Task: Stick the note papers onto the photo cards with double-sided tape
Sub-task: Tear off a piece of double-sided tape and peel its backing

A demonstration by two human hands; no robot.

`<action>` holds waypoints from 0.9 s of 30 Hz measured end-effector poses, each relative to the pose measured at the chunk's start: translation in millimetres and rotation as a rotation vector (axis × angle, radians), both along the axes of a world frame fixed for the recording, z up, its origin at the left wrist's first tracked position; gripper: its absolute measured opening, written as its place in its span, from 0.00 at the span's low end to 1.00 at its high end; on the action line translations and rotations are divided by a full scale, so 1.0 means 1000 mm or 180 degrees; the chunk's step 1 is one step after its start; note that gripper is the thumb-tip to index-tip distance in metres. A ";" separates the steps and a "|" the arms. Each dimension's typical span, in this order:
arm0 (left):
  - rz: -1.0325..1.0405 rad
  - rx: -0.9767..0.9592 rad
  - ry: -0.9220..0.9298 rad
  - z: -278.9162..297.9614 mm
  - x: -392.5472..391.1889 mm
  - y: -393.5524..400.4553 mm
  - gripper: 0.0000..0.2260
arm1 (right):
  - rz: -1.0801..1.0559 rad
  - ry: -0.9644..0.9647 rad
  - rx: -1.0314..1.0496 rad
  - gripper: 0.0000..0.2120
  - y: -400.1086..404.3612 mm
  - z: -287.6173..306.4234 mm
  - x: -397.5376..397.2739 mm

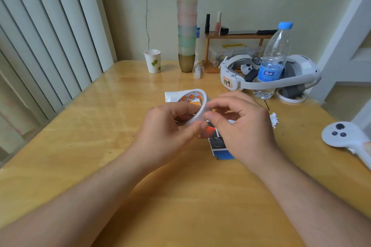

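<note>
My left hand [170, 128] grips a roll of translucent double-sided tape [197, 106] above the middle of the wooden table [80, 136]. My right hand [243, 126] pinches the roll's right rim between thumb and forefinger. Under the hands lie photo cards: a blue one with a round lens picture [219, 149] below, an orange-and-dark one [208, 130] partly hidden by the fingers. A white card [172, 96] with an orange-yellow note paper [195, 104] on it lies behind the roll, mostly hidden.
A water bottle [273, 62] and a white headset [281, 74] stand at the back right. A white controller [345, 136] lies at the right edge. A paper cup [153, 61], a tall stack of cups [187, 22] and a small wooden shelf [236, 37] stand at the back. Crumpled white paper [274, 119] lies right of my hand.
</note>
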State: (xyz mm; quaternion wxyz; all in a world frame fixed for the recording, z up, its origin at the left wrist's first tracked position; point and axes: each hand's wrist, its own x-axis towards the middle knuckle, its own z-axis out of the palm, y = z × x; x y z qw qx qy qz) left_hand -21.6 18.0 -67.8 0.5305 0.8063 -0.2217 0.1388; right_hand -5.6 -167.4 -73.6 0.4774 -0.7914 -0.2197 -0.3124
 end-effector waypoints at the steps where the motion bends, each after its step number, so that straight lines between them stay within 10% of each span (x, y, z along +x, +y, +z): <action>1: 0.0048 0.0080 -0.0033 -0.001 0.001 0.001 0.05 | 0.0038 0.0076 0.0049 0.09 0.000 0.001 -0.001; 27: 0.0993 0.0754 -0.0637 -0.003 0.000 0.000 0.07 | -0.0181 -0.0624 -0.0662 0.11 0.001 0.008 -0.006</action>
